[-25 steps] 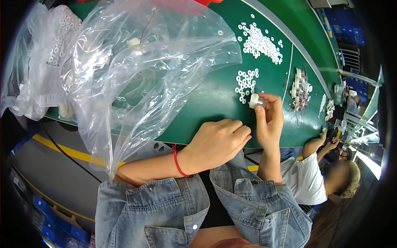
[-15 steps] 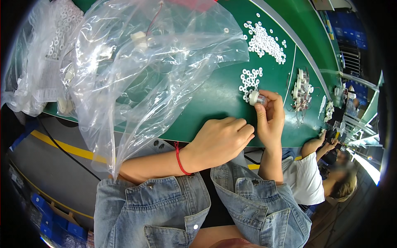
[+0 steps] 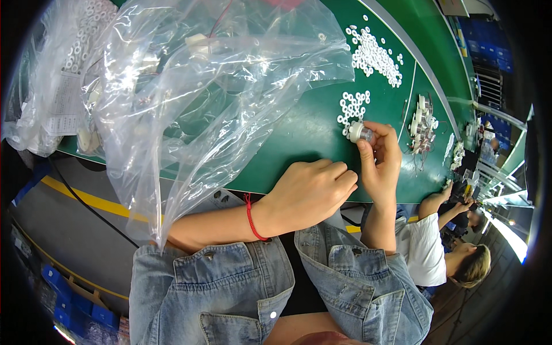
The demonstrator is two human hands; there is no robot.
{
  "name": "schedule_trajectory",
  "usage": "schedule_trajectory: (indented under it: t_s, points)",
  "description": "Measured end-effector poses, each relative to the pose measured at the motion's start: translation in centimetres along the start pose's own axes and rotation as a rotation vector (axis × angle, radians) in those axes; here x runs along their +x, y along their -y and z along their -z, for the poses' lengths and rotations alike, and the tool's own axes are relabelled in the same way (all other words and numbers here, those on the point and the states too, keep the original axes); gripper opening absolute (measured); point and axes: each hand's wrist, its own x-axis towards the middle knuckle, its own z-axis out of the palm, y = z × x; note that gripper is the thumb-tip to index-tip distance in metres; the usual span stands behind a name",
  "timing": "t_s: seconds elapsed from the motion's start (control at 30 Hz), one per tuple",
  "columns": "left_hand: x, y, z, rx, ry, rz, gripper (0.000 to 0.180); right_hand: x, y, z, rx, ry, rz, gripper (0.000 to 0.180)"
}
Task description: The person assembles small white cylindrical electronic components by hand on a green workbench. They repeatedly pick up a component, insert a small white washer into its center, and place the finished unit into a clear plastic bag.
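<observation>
My right hand [image 3: 383, 164] pinches a small part [image 3: 360, 132] between thumb and fingers. It has a white round cap and a clear or silvery cylindrical body, and its cap end points left. Just past it lies a small cluster of white rings [image 3: 353, 105] on the green table; its near end is close to the cap. My left hand [image 3: 313, 194], with a red cord bracelet at the wrist, is curled over at the table's near edge. Its fingertips are hidden beneath the hand, so anything in them does not show.
A large clear plastic bag [image 3: 230, 98] covers the table's left side, with white parts and wires inside. Farther back lies a bigger pile of white rings [image 3: 375, 57]. To the right are white wired parts [image 3: 421, 123]. A person in a white top [image 3: 422, 247] sits beyond my right arm.
The part in my right hand has turned a little, showing its white cap at a different angle. My left hand stays curled in nearly the same place. The whole view has shifted slightly.
</observation>
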Motion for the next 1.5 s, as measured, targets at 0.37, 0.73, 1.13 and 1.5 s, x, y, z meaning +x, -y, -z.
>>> schedule_trajectory:
  t_s: [0.37,0.73,1.13,1.5]
  points:
    - [0.0,0.0,-0.1,0.005,-0.021,-0.004,0.012,2.2,2.8,2.2,-0.254,0.336,0.115,0.018]
    - [0.0,0.0,-0.2,0.013,-0.019,-0.003,0.010,3.8,4.3,2.6,-0.476,0.516,0.212,0.018]
    - [0.2,-0.2,0.2,-0.075,-0.027,-0.005,0.013,3.4,3.9,2.4,-0.413,0.430,0.153,0.021]
    - [1.1,0.5,2.3,-1.278,-0.011,0.515,0.039,-1.4,-4.9,5.2,-0.397,-0.306,-0.098,0.020]
